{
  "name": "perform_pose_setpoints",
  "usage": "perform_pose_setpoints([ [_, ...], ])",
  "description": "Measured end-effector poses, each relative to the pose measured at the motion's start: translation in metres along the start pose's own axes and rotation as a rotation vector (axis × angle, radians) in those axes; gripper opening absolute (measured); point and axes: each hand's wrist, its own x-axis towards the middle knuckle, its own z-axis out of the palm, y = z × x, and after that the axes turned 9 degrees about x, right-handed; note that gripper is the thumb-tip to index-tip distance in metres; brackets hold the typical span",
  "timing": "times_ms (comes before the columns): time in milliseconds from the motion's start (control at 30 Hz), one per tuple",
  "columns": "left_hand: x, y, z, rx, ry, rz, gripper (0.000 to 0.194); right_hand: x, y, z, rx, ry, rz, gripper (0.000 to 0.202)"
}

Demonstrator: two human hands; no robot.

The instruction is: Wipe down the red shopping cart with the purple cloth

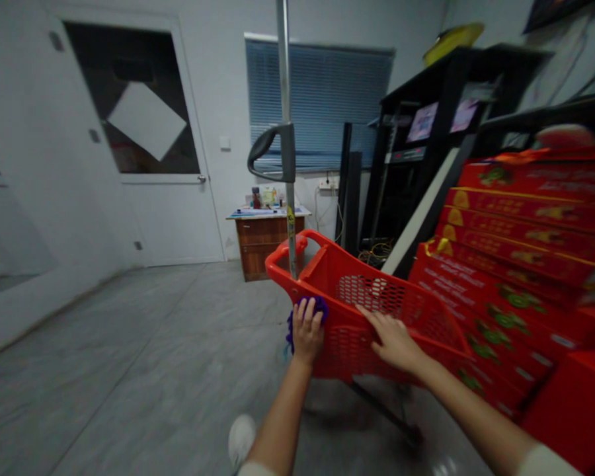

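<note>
A red plastic shopping cart (347,344) with perforated sides stands on the grey floor. My left hand (308,330) presses a purple fluffy cloth (321,306) against the cart's side, close to its handle end. Farther right, my right hand (391,337) rests on the near top rim with its fingers stretched out, holding nothing. A metal pole (284,79) with a grey loop handle (290,153) rises upright at the handle end of the cart.
Red boxes (515,264) are stacked close on the right, beside a black shelf (426,86). A small wooden cabinet (262,248) stands below the blinds (322,99). A white door (173,218) is at the back left. My shoe (241,436) shows at the bottom.
</note>
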Motion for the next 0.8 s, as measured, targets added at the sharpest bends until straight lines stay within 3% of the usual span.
perform_pose_setpoints([
  [67,0.0,0.015,0.004,-0.023,-0.018,-0.065,0.024,-0.001,-0.003,0.004,-0.001,0.011,-0.007,0.088],
  [167,-0.02,0.028,0.011,-0.065,-0.058,-0.03,0.023,0.001,-0.007,0.01,-0.025,0.031,0.005,0.087],
  [300,-0.046,0.012,0.016,-0.032,-0.02,-0.029,0.022,0.002,-0.006,0.013,-0.023,0.053,-0.019,0.09],
  [400,-0.055,0.009,0.018,-0.031,-0.023,-0.177,0.024,0.0,-0.007,0.016,-0.018,0.083,-0.065,0.094],
  [500,-0.065,0.034,0.023,-0.055,-0.004,-0.415,0.031,0.0,-0.015,0.018,-0.024,0.082,-0.054,0.095],
  [567,-0.074,0.056,0.028,-0.094,-0.002,-0.473,0.035,0.001,-0.022,0.017,-0.023,0.069,-0.029,0.096],
  [667,-0.08,0.074,0.031,-0.177,-0.045,-0.277,0.036,0.002,-0.025,0.014,0.007,0.044,-0.03,0.095],
  [733,-0.073,0.071,0.031,-0.192,-0.03,-0.148,0.036,0.0,-0.023,0.012,0.026,0.037,-0.051,0.094],
  [800,-0.056,0.059,0.029,-0.178,0.019,-0.151,0.035,-0.005,-0.019,0.01,0.02,0.05,-0.053,0.094],
])
